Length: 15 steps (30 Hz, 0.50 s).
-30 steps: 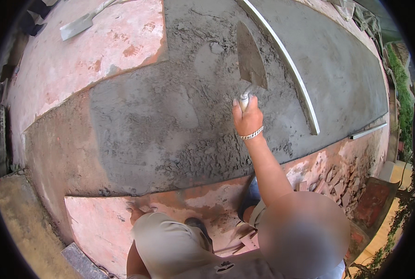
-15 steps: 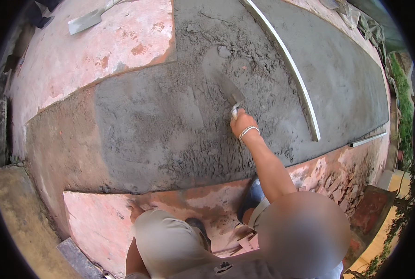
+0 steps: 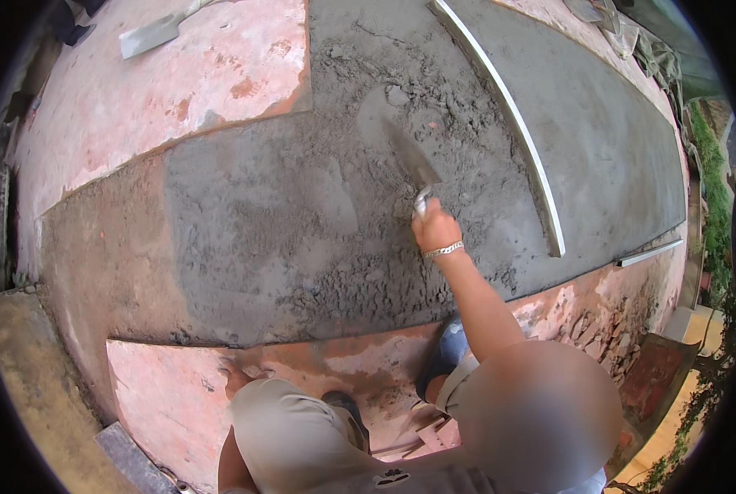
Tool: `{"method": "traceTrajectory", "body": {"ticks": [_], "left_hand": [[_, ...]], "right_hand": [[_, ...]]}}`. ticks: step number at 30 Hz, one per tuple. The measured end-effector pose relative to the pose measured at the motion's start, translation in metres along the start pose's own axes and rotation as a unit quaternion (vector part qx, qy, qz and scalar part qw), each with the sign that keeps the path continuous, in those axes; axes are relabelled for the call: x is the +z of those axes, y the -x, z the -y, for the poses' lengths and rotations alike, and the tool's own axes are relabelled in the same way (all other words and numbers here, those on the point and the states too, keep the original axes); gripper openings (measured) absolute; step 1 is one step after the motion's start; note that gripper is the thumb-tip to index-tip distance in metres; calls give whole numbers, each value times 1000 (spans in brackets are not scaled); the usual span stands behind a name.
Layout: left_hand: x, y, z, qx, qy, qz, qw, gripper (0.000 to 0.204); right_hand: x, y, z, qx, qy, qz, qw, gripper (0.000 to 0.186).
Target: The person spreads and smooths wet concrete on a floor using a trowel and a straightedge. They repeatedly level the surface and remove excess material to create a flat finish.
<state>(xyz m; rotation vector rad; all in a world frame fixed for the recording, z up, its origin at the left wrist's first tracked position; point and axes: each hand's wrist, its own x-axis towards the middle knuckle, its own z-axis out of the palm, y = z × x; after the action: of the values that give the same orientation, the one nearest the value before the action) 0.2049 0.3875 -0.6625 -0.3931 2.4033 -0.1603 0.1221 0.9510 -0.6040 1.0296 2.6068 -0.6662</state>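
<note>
My right hand (image 3: 435, 230), with a metal bracelet on the wrist, is shut on the handle of a pointed steel trowel (image 3: 406, 155). The blade lies flat on rough wet grey mortar (image 3: 302, 222) and points up and to the left. A smoothed streak runs beyond the blade's tip. My left hand (image 3: 236, 377) rests on the pink floor (image 3: 170, 395) by my bent knee, fingers spread, holding nothing; my trouser leg hides part of it.
A long pale straightedge (image 3: 512, 115) lies across the mortar right of the trowel, with smoother grey screed (image 3: 615, 140) beyond it. A short metal rail (image 3: 648, 253) lies at the right, a flat float (image 3: 149, 33) top left, broken rubble (image 3: 586, 321) lower right.
My right hand has drawn slightly toward me, and the trowel blade has swung from pointing straight up to pointing up-left, smearing the mortar. The left hand has stayed put.
</note>
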Motion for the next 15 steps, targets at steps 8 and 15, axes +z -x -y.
{"method": "traceTrajectory", "body": {"ticks": [8,15], "left_hand": [[1,-9,-2,-1,6,7,1000,140],[5,-12,-2,-11,11,16,1000,144]], "right_hand": [[-52,-38,-27,-23,-43,-124,991,48],[-102,-118,-98,185,54,-104,976,47]]}}
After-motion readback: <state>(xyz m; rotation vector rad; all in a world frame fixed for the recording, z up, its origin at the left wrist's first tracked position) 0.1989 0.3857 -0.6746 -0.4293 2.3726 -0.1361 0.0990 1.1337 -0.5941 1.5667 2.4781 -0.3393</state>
